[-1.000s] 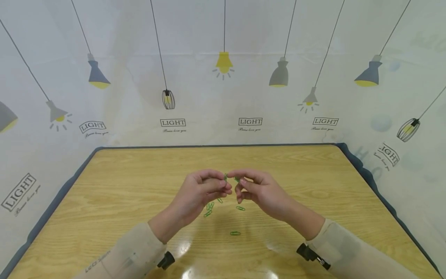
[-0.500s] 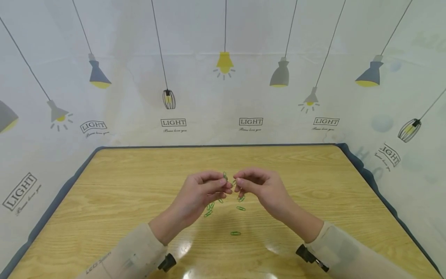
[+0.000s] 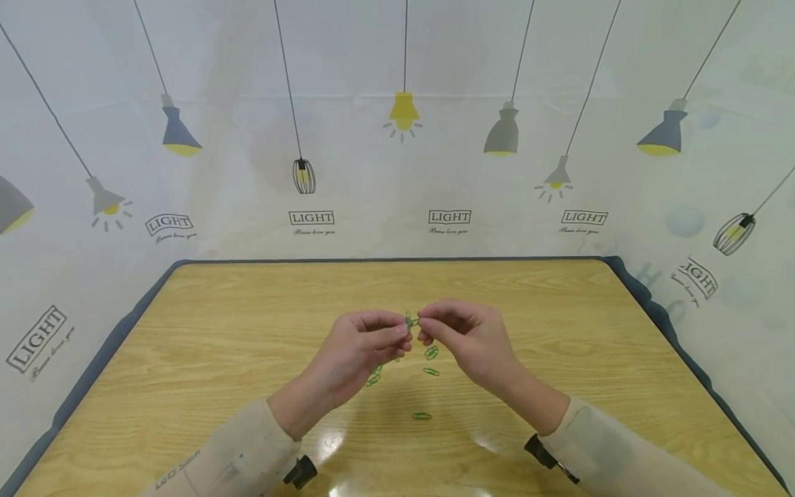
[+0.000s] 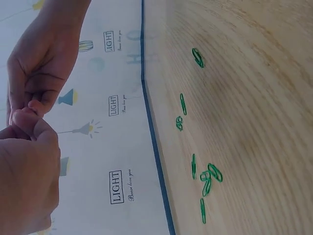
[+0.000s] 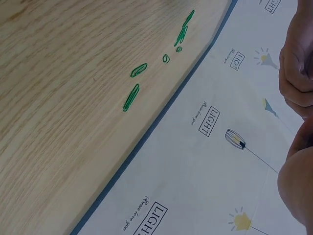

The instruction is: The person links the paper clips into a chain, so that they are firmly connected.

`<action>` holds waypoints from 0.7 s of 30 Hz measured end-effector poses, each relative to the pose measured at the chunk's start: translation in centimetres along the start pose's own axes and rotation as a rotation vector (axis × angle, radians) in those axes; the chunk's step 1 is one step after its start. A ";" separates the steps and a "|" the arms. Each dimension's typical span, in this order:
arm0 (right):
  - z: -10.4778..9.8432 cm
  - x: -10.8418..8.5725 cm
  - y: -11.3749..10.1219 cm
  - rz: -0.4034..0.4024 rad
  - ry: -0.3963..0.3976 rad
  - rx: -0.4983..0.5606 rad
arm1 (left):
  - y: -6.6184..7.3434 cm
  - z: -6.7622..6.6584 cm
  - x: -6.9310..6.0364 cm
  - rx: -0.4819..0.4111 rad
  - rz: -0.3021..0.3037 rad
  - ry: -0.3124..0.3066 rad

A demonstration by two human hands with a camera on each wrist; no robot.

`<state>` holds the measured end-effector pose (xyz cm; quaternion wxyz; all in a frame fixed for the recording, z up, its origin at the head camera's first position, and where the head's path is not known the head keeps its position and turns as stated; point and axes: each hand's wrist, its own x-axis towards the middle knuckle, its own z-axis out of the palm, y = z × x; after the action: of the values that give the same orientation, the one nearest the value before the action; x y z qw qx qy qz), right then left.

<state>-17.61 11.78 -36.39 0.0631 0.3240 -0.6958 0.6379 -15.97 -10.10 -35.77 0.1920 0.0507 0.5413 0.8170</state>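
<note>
In the head view my left hand (image 3: 366, 345) pinches a green paper clip (image 3: 408, 317) upright between thumb and index finger. Facing it, my right hand (image 3: 472, 338) pinches a second green paper clip (image 3: 415, 322) by its end. The two clips meet or overlap in the small gap between the fingertips; whether they are linked I cannot tell. Both hands are raised over the table. In the left wrist view the fingertips of the left hand (image 4: 29, 181) and right hand (image 4: 44, 63) come together and hide the held clips.
Several loose green paper clips lie on the wooden table (image 3: 248, 331): one clip (image 3: 421, 416) nearest me, another clip (image 3: 431, 372) below the right hand, and a group (image 4: 208, 178) below the left. A lamp-patterned cloth (image 3: 348, 138) stands behind the table.
My right fingers have drawn together into a pinch on their clip and moved it left against the left hand's clip. Paper clips below the right hand have come into view.
</note>
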 end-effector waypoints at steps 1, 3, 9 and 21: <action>0.1 0.0 0.1 -0.033 0.003 -0.019 | 0.0 0.0 0.0 -0.010 -0.008 -0.008; 0.3 0.0 0.3 -0.107 0.008 -0.057 | -0.1 -0.2 -0.1 -0.033 -0.025 -0.026; 0.7 0.1 0.5 -0.279 0.017 -0.106 | -0.2 -0.6 -0.2 -0.111 -0.065 -0.085; 1.5 0.3 0.6 -0.620 0.001 -0.119 | -0.4 -0.7 -0.5 -0.124 -0.042 -0.200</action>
<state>-17.72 10.29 -36.99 0.2736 0.5162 -0.5999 0.5467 -15.60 -10.80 -36.38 0.2650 0.1085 0.4690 0.8355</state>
